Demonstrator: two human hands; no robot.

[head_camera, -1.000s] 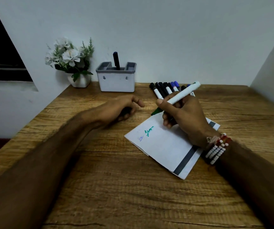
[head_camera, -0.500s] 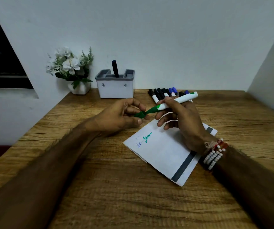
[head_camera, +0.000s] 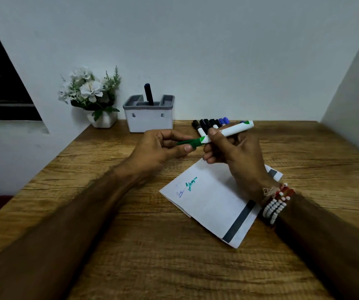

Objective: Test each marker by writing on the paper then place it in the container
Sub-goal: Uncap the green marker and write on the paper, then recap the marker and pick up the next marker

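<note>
**Cap going back on the green marker**

Hands meet above the desk at the centre of the frame: the right hand [head_camera: 237, 156] is wrapped around the white barrel of the green marker [head_camera: 228, 131], holding it nearly level, tail up toward the right, so the tip end faces across. The left hand [head_camera: 159, 150] pinches the green cap [head_camera: 188, 142] between thumb and fingers and has it lined up on that tip end. Whether the cap is fully seated cannot be told from this angle, but the two-handed hold reads as capping: one hand steadies the body, the other pushes.

Nearest the camera, below the hands, the folded paper [head_camera: 217, 202] lies at a slant on the wooden desk [head_camera: 152, 256], turned to suit the writing hand. On its left part sit a small blue scribble [head_camera: 179, 193] and, just beside it, a green scribble [head_camera: 191, 184], so the green one looks tested.

Further back, just behind the right hand, the row of waiting markers [head_camera: 210, 124] lies side by side, black caps and blue, within easy reach. Left of them, against the wall, stands the grey container [head_camera: 149, 118], with one dark marker [head_camera: 148, 94] upright in its middle slot. That is where the green one likely goes next, once capped. A pot of white flowers [head_camera: 89, 92] sits at the far left, clear of the work.
</note>
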